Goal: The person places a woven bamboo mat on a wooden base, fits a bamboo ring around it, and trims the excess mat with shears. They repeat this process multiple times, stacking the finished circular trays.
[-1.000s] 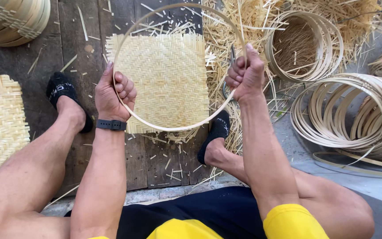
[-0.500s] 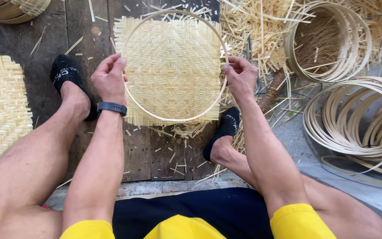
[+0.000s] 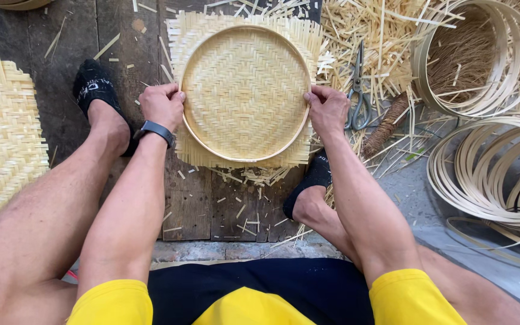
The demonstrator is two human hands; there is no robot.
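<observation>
Dark wooden planks make up the work floor, littered with short bamboo offcuts and edged toward the person by a strip of stone or concrete.

Landmark: the square woven bamboo mat, lying flat on the planks between the person's two black-socked feet.

- A round bamboo hoop sits on the mat, pressed down so that the weave dishes inward into a shallow tray shape. The mat's four corners and frayed strip ends stick out beyond the hoop all round.
- Left hand is closed over the hoop's left edge, fingers curled onto the rim; a dark watch sits on that wrist.
- Right hand grips the hoop's right edge in the same way, thumb on top.
- Just right of the mat, scissors lie on loose bamboo slivers, untouched.
- Farther right of the mat, a stack of coiled bamboo rings and more loose hoops.
- Well left of the mat, another flat woven mat, with no hoop on it.

Judgement on progress: weaving of the sheet looks finished, and the hoop appears seated into it. What seems left is trimming the overhanging corners and fixing the rim; no binding is visible on the hoop. Whether a second hoop lies beneath cannot be told.
</observation>
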